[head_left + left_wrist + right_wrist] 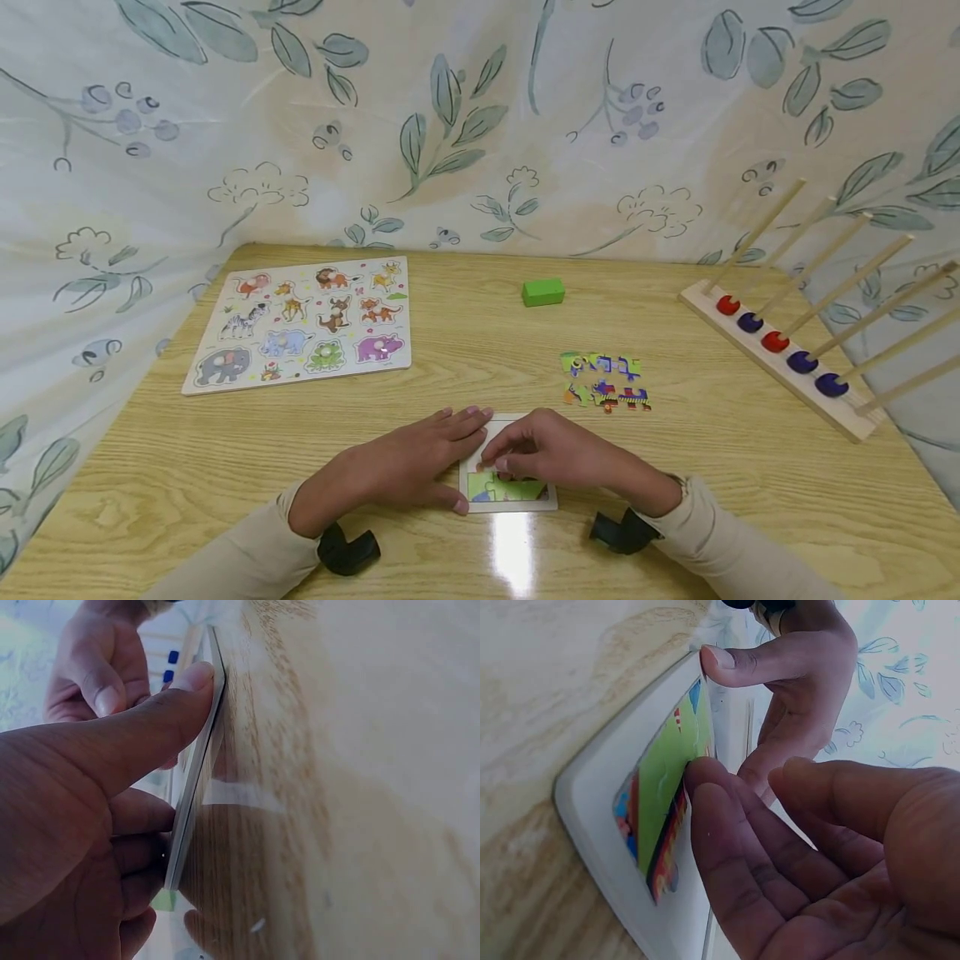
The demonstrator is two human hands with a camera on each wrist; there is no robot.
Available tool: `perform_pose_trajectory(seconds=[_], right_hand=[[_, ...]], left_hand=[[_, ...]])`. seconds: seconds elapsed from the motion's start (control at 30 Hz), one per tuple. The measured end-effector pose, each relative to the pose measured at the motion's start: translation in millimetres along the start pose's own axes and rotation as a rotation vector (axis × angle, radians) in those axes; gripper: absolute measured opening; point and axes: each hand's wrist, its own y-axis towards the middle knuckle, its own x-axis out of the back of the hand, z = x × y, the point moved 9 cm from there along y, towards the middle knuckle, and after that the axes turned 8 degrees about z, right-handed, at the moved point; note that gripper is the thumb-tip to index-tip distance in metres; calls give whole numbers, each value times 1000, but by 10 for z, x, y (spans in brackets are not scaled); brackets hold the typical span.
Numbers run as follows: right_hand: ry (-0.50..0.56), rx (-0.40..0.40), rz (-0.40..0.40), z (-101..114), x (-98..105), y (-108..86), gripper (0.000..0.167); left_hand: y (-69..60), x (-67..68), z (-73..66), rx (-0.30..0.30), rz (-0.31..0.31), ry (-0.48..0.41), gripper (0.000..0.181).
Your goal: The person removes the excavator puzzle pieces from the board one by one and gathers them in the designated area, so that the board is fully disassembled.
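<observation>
The puzzle tray sits at lower centre, its near part filled with joined pieces, bare beyond: seemingly only partly built. The left hand, fingers extended, rests on its left side; the right hand's fingertips touch the pieces, thumb apart. Loose pieces lie unplaced on the desk, right of centre.
</observation>
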Motion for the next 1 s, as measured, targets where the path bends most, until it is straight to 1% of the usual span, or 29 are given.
perform_pose_trajectory(seconds=[0.1, 0.33, 0.6, 1.0], right_hand=[[-6, 2, 0, -1, -2, 4, 18], [-71, 37, 18, 6, -19, 26, 19], [-85, 34, 53, -8, -49, 29, 21], [-22, 41, 68, -3, -54, 6, 21]], left_hand=[[0, 1, -3, -5, -1, 5, 88], [1, 14, 3, -9, -6, -1, 88], [-6, 21, 10, -3, -8, -26, 88], [6, 15, 20, -10, -9, -37, 88]])
